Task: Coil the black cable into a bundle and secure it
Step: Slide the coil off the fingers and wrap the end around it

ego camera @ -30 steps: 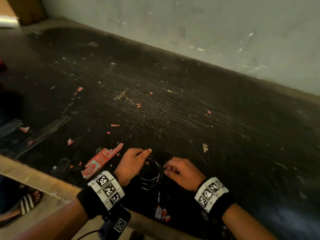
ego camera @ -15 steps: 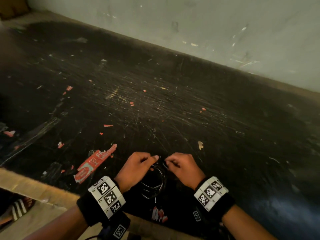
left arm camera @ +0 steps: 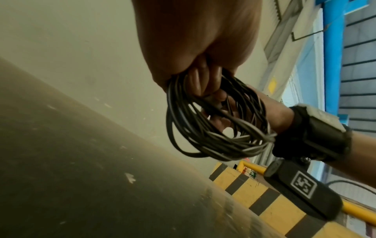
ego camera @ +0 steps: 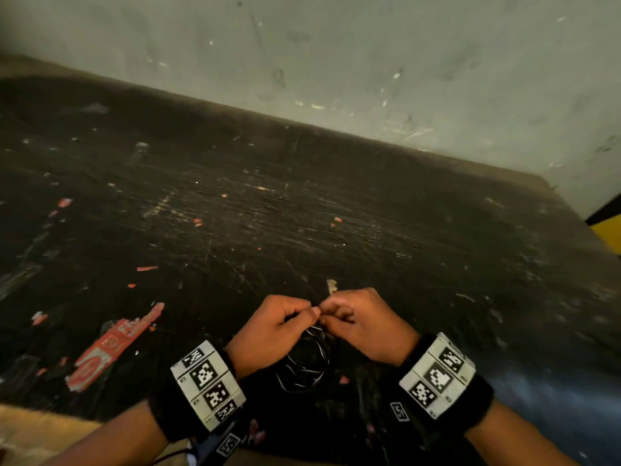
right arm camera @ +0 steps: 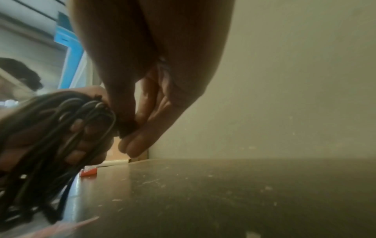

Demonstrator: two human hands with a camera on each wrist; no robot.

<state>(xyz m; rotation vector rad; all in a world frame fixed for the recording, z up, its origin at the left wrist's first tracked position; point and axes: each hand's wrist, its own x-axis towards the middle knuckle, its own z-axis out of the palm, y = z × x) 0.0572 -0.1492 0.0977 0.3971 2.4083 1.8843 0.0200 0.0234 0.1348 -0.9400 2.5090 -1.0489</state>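
While looped, black cable (left arm camera: 213, 128) in left grip (ego camera: 268, 331).

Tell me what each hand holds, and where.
Left hand grips the black cable coil at its top; right hand pinches there too, exact strand unclear.

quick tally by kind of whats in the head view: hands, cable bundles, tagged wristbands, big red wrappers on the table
hands: 2, left hand and right hand
black cable bundle: 1
tagged wristbands: 2, left wristband and right wristband
big red wrapper: 1
total: 6
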